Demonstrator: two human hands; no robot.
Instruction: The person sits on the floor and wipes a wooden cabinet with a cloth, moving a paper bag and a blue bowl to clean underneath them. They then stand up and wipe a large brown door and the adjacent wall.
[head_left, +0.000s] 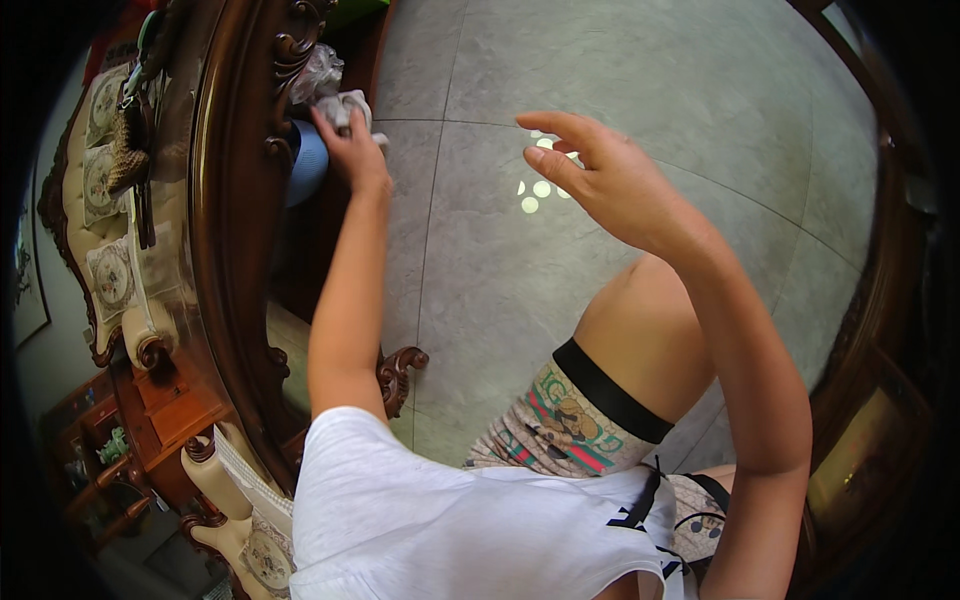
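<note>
My left hand (354, 154) reaches under the carved wooden table's edge, at the upper left. Its fingers are around a crumpled white and grey cloth bundle (349, 107), part of which shows beyond the palm. A clear crinkled plastic bag (320, 73) lies just past the cloth. Close to my wrist is a rounded light blue object (307, 163), partly hidden by the table edge. My right hand (600, 169) is raised over the floor with nothing in it, thumb and fingers apart.
The dark carved wooden table (236, 225) runs along my left, with a scrolled foot (401, 375) near my left elbow. Grey tiled floor (487, 285) lies before me. Cushioned armchairs (112, 202) stand beyond the table. Carved dark furniture (870, 360) borders the right side.
</note>
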